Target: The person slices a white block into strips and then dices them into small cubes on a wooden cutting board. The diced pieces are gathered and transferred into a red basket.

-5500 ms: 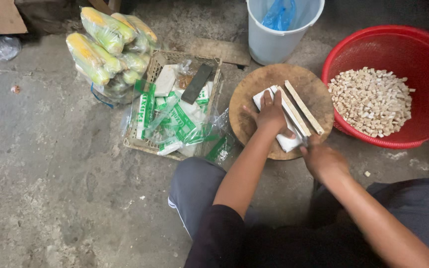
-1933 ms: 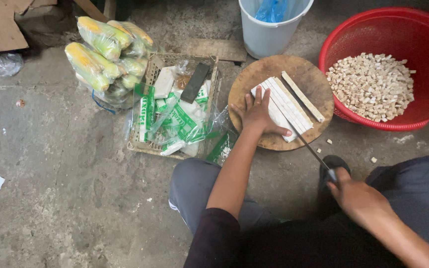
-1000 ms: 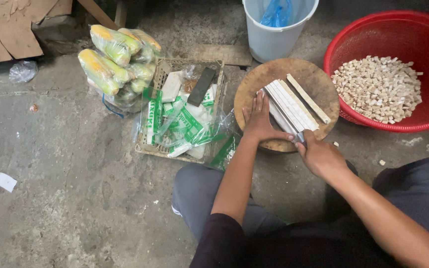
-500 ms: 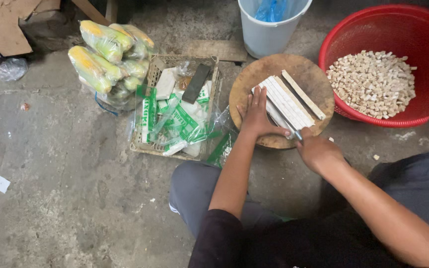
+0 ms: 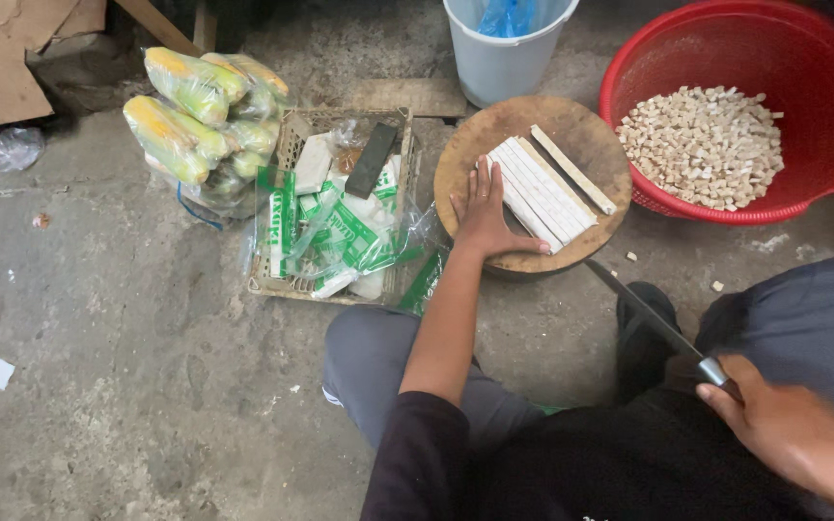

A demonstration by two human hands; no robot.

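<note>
Two hands are in my view, and they sit well apart. My left hand [image 5: 486,214] lies flat and open, fingers spread, palm down on the round wooden chopping block [image 5: 465,159]. Its fingertips touch the near edge of the row of pale cut strips [image 5: 542,191], which lie side by side just to the right of that hand, running at a slant across the block. One more strip [image 5: 573,170] lies a little apart from the row, farther right.

My right hand [image 5: 789,439] is low in the view, near my lap, closed around the handle of a long knife [image 5: 647,314]. The blade runs up and left from that hand, its tip reaching toward the lower edge of the block; I can't tell whether it touches the wood.

Beyond the right hand, up past the block, stands a red plastic basket [image 5: 827,87] holding a heap of small pale cubes [image 5: 707,145]. Above the left hand is a white bucket [image 5: 504,63] with a blue bag inside. Left of the left hand sits a woven tray [image 5: 287,154] of green-and-white packets, and farther left a bundle of wrapped yellow-green packs [image 5: 200,116]. A few loose cubes lie on the concrete floor [image 5: 127,367] between block and right hand.
</note>
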